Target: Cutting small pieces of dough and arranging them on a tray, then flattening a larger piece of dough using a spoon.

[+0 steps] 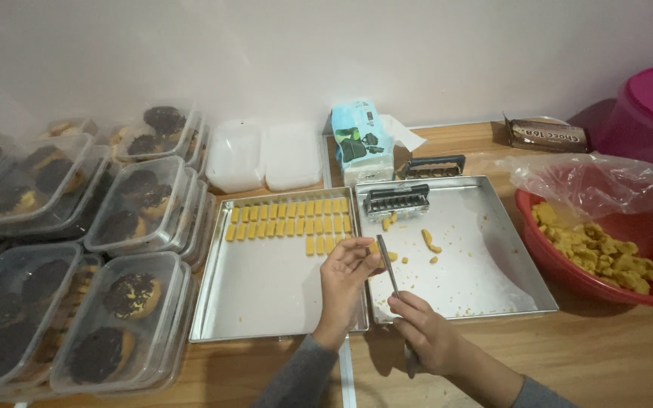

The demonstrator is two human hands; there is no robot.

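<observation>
Head view: left hand (348,266) pinching yellow dough piece (372,248) at knife (388,270) tip; right hand (426,332) gripping knife handle. Beyond left hand: tray (266,302) with dough-strip rows (289,219). Step judged: transferring cut piece. Next likely needs aligned placement in unfinished row.
</observation>
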